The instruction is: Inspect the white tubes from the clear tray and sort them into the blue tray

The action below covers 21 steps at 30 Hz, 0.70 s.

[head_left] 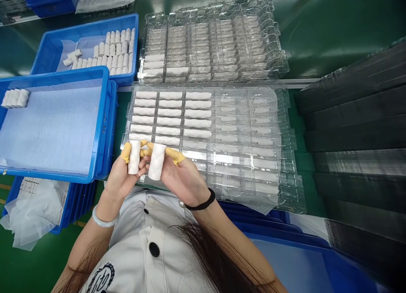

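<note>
Could drop a roll onto the clear tray point(213, 136) from a loosened pinch; could knock or scuff both together, held this close; might dent one by over-squeezing, if soft. With left hand point(118, 174), closed to roll width, holds a white roll point(134, 158), near upright. With right hand point(182, 178), similarly narrow, holds a second white roll point(156, 162), slightly tilted. Both over the tray's near left part, beside white rows point(170, 112). To the left, blue bin point(100, 128); beyond, stacked trays point(222, 43).
</note>
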Each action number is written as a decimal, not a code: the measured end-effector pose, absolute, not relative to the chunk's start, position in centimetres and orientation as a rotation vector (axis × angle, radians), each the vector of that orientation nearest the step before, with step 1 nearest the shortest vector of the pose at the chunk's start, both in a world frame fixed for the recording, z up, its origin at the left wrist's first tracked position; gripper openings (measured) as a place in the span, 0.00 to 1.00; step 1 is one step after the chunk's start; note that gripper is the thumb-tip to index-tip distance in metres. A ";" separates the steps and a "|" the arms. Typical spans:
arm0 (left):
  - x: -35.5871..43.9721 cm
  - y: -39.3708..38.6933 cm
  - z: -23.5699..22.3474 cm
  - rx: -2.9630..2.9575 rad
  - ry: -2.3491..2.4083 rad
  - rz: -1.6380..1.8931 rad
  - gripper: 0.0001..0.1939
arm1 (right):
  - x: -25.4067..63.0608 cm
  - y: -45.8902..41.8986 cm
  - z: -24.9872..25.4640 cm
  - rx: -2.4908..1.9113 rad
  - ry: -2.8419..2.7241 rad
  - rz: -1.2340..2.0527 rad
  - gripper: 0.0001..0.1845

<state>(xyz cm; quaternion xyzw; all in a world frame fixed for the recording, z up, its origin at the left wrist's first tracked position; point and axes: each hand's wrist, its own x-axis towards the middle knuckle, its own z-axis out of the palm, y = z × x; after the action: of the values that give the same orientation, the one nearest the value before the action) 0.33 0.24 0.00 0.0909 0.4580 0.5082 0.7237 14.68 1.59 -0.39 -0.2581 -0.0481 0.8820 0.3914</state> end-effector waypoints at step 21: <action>2.3 -0.5 -0.6 0.850 1.496 1.039 0.24 | 14.4 1.4 -1.2 -0.707 -0.208 2.027 0.07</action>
<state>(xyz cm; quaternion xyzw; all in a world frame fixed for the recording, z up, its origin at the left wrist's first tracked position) 2.29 -0.55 -0.57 0.3571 0.6284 0.4363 0.5360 14.36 1.42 -1.25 -0.2889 -0.0850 0.8282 0.4726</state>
